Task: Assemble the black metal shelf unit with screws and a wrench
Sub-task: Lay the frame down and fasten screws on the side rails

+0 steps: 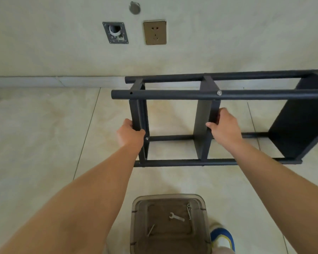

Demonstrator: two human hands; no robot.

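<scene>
The black metal shelf unit (246, 94) lies on its side on the tiled floor, its round poles running left to right. My left hand (129, 133) grips the leftmost shelf panel (139, 114) near a silver screw. My right hand (225, 126) grips the edge of the middle shelf panel (203, 123). A third panel (299, 121) stands at the right end. A small silver wrench (176, 216) lies on the lid of a brown translucent box (170, 226) near my feet, with two loose screws on the lid beside it.
A wall with a brass socket (155, 32) and an open pipe fitting (115, 33) rises just behind the shelf. A foot in a blue and white shoe (222, 237) stands right of the box. Bare floor tiles extend to the left.
</scene>
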